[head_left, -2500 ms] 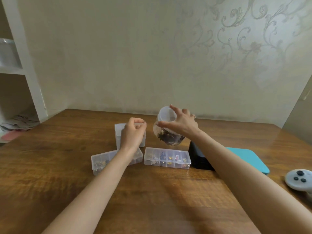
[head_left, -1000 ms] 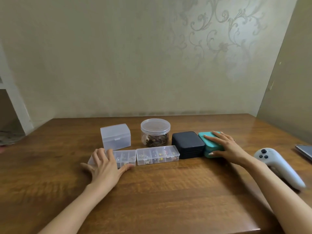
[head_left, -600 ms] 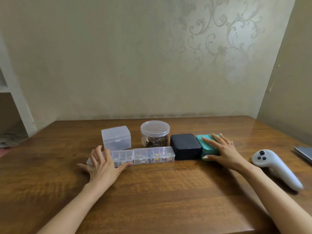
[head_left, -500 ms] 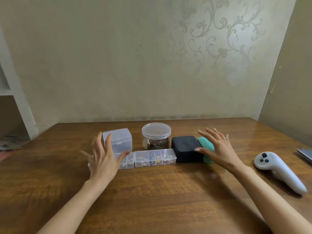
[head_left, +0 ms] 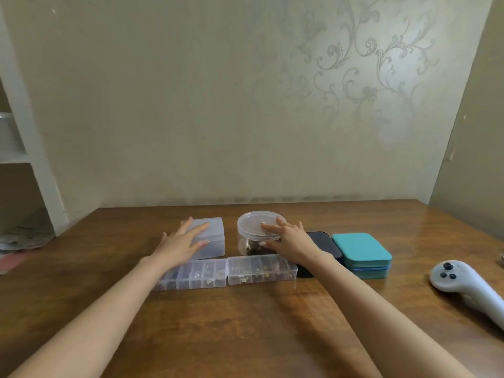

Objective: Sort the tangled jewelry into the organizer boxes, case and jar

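Left hand (head_left: 182,243) lies flat, fingers spread, on the frosted box (head_left: 214,240) left of the jar (head_left: 249,227); right hand (head_left: 289,238) rests straight-fingered on its lid.

Desk (head_left: 245,323) is varnished wood, glossy, with visible grain and glare patches. Frosted box (head_left: 214,241) is translucent matt plastic; jar (head_left: 252,227), left organizer (head_left: 201,276) and right organizer (head_left: 261,270) are clear smooth plastic, the jar's lid slightly cloudy. Dark case (head_left: 323,242) looks smooth with a faint sheen, teal case (head_left: 360,248) matt, cover material of either unclear; controller (head_left: 463,282) is smooth white plastic with slight gloss, and wall (head_left: 191,105) is matt textured wallpaper with a shinier scroll pattern.
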Motion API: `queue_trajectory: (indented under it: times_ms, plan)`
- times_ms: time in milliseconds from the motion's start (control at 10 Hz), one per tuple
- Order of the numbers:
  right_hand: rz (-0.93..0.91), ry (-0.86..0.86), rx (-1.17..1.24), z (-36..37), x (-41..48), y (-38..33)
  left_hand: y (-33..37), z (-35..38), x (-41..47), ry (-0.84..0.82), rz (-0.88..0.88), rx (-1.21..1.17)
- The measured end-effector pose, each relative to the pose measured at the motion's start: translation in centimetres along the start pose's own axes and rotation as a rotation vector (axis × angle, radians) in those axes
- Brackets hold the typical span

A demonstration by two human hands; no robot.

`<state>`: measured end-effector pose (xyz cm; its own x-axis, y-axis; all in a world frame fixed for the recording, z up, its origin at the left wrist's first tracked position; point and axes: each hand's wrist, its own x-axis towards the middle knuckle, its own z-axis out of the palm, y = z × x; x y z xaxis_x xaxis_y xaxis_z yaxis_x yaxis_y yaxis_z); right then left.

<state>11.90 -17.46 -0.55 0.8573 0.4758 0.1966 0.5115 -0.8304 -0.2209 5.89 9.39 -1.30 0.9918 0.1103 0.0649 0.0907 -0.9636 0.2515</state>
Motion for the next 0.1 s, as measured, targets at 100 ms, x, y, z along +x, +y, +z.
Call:
queue_trajectory:
  times_ms: [100]
  plan:
    - [-0.031, 0.005, -0.044, -0.28, -0.29, -0.25, 0.77, -0.36, 0.19, -0.034, 0.057, 0.040]
